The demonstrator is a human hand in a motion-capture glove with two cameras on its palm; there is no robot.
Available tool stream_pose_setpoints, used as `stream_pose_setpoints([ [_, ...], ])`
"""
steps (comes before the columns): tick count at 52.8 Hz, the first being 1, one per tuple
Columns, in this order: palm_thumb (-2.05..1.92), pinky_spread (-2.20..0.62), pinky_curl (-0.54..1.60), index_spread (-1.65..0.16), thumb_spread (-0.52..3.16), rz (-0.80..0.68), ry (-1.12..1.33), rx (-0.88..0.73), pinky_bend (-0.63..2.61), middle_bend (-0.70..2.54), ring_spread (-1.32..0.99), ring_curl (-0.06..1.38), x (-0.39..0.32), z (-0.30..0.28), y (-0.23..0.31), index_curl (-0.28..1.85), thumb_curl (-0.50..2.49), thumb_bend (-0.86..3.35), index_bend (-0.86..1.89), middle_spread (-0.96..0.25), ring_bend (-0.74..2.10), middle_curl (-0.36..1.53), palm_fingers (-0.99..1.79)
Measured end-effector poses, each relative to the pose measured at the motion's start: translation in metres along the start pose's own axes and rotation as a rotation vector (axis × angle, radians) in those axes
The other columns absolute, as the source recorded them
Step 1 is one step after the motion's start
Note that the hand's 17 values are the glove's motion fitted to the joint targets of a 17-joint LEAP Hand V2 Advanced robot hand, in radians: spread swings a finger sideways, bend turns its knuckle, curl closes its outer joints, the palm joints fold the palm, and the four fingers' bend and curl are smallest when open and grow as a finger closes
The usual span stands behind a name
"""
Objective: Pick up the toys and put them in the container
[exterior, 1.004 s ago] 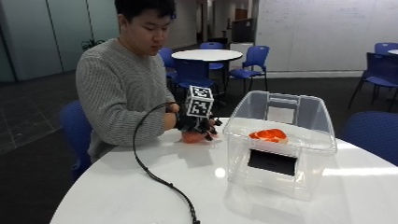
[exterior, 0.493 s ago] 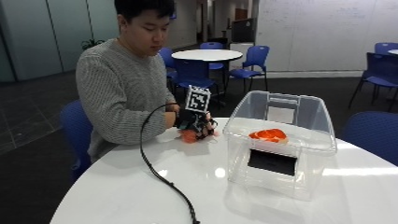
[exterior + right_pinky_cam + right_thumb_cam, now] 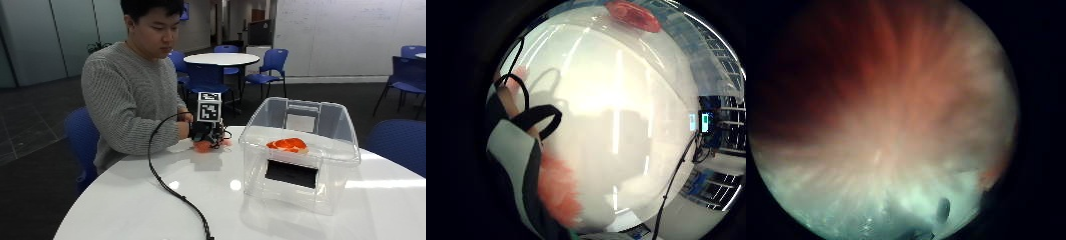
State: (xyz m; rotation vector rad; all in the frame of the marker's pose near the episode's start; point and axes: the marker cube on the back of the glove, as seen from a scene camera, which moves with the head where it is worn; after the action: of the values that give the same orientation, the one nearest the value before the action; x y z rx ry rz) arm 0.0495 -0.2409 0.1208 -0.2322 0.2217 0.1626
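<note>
At the round white table (image 3: 133, 200) we see the gloved right hand (image 3: 205, 134) low over the tabletop, just beside the clear plastic container (image 3: 298, 165), and under it an orange fuzzy toy (image 3: 202, 146) which looks to be held against the palm. In the thumb side palm view the orange-red fur fills almost everything, so we judge that the toy sits directly at the palm; in the little finger side view a tuft of the same fur (image 3: 558, 192) shows next to the hand's straps, with the bright tabletop beyond it. The fingers seem curled down around the toy, pinching it from above, though the fur and the glove hide the fingertips and we cannot see whether the toy is lifted or touching the table. We think this top grasp is chosen because the toy is soft and low, and closing on it from above gathers the fur without pushing it away. The container stands open, with no lid on it, well within reach of the hand, which makes a short carry over its rim possible. Inside it one orange-red toy (image 3: 287, 145) lies already, and it shows through the wall also in the little finger side view (image 3: 633, 15). So, in our judgement, part of the task is done and the step now is to raise this second toy and bring it above the opening.
</note>
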Motion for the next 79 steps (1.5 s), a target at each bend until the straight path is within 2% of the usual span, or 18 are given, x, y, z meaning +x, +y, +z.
stream_pose_setpoints([
  [6, 0.71, -0.39, 0.39, -0.41, 0.85, -0.07, -0.05, 0.021, 1.19, 0.87, -0.44, 0.54, -0.001, -0.027, -0.008, 0.22, 0.85, 0.11, 0.47, -0.28, 1.26, 0.58, 0.85],
  [13, 0.71, -0.4, 0.4, -0.43, 0.74, -0.153, -0.047, 0.215, 1.15, 0.88, -0.45, 0.56, 0.026, -0.142, -0.033, 0.26, 0.93, 0.12, 0.51, -0.29, 1.27, 0.62, 0.86],
  [19, 0.71, -0.41, 0.42, -0.44, 0.66, -0.084, -0.107, 0.328, 1.15, 0.87, -0.45, 0.57, 0.042, -0.223, -0.058, 0.29, 0.99, 0.11, 0.53, -0.3, 1.28, 0.64, 0.85],
  [24, 0.7, -0.41, 0.43, -0.45, 0.61, -0.006, -0.054, 0.352, 1.14, 0.89, -0.45, 0.58, 0.064, -0.252, -0.078, 0.31, 1.03, 0.11, 0.53, -0.29, 1.28, 0.66, 0.85],
  [32, 0.7, -0.41, 0.45, -0.46, 0.54, 0.177, 0.049, 0.323, 1.14, 0.88, -0.45, 0.6, 0.09, -0.244, -0.113, 0.34, 1.1, 0.11, 0.52, -0.29, 1.28, 0.69, 0.84],
  [38, 0.69, -0.41, 0.46, -0.46, 0.5, 0.221, -0.008, 0.294, 1.13, 0.88, -0.45, 0.61, 0.11, -0.232, -0.153, 0.37, 1.15, 0.11, 0.5, -0.29, 1.29, 0.71, 0.83],
  [46, 0.68, -0.41, 0.47, -0.47, 0.46, 0.387, -0.016, 0.234, 1.13, 0.87, -0.45, 0.61, 0.161, -0.212, -0.207, 0.4, 1.2, 0.1, 0.44, -0.29, 1.27, 0.73, 0.77],
  [55, 0.67, -0.41, 0.47, -0.49, 0.45, 0.43, -0.057, 0.18, 1.13, 0.85, -0.45, 0.61, 0.185, -0.195, -0.23, 0.43, 1.25, 0.09, 0.35, -0.3, 1.25, 0.75, 0.74],
  [65, 0.64, -0.4, 0.47, -0.5, 0.48, 0.449, -0.037, 0.125, 1.16, 0.8, -0.44, 0.61, 0.188, -0.184, -0.231, 0.46, 1.28, 0.07, 0.2, -0.31, 1.23, 0.76, 0.65],
  [68, 0.57, -0.39, 0.51, -0.47, 0.61, 0.445, -0.037, 0.096, 1.32, 0.6, -0.41, 0.59, 0.187, -0.182, -0.229, 0.44, 1.26, 0.04, 0.12, -0.3, 1.13, 0.72, 0.39],
  [70, 0.35, -0.32, 0.52, -0.45, 0.73, 0.439, -0.046, 0.084, 1.32, 0.48, -0.35, 0.57, 0.187, -0.182, -0.226, 0.45, 1.21, -0.07, 0.14, -0.27, 1.0, 0.68, 0.01],
  [71, 0.38, -0.29, 0.54, -0.44, 0.8, 0.436, -0.051, 0.081, 1.35, 0.44, -0.31, 0.58, 0.186, -0.182, -0.225, 0.46, 1.19, -0.02, 0.17, -0.26, 0.96, 0.67, -0.1],
  [74, 0.28, -0.2, 0.51, -0.42, 0.93, 0.425, -0.064, 0.085, 1.35, 0.33, -0.24, 0.49, 0.186, -0.185, -0.22, 0.43, 1.11, -0.04, 0.15, -0.22, 0.77, 0.6, -0.23],
  [79, 0.16, -0.11, 0.46, -0.39, 1.1, 0.4, -0.071, 0.106, 1.32, 0.23, -0.16, 0.4, 0.185, -0.19, -0.211, 0.39, 0.99, -0.04, 0.13, -0.18, 0.61, 0.54, -0.19],
])
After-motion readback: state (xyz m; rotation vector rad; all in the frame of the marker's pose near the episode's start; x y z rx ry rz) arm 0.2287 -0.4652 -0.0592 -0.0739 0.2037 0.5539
